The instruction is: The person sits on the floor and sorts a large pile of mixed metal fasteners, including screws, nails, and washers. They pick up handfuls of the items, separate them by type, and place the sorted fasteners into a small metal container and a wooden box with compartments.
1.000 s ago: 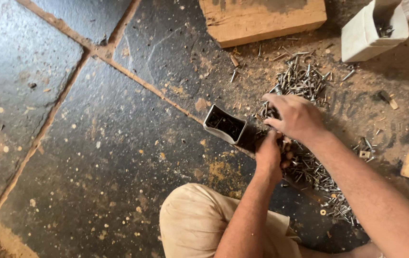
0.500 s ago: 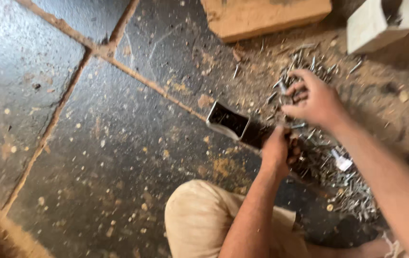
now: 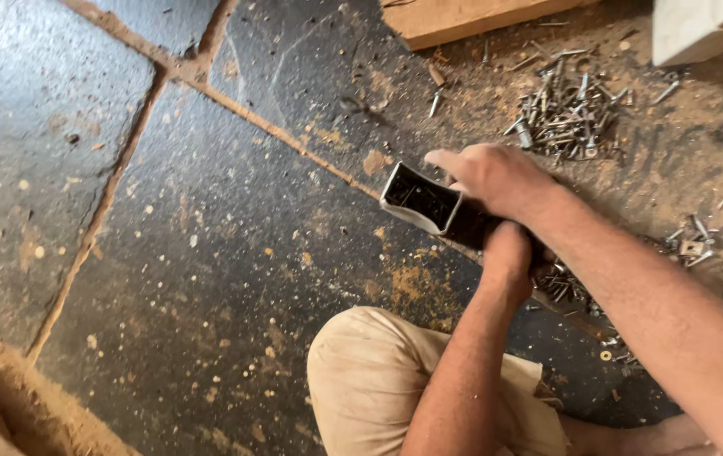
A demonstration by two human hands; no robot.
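- The floor (image 3: 167, 253) is dark stone slabs with sandy joints, dusted with sawdust.
- A wooden plank (image 3: 463, 17) lies at the top edge, a white box (image 3: 699, 29) in the top right corner.
- The person's knee (image 3: 378, 380) in beige cloth shows at the bottom.
- The right hand (image 3: 497, 177) rests over the top of a small dark open box (image 3: 425, 201), fingers bent over it.
- The left hand (image 3: 509, 253) is clenched around the box's rear end from below.
- The box is held just above the floor, mouth tilted left, with screws inside.
- A pile of screws (image 3: 564, 114) lies near, beyond the hands; more scatter at right (image 3: 691, 241).
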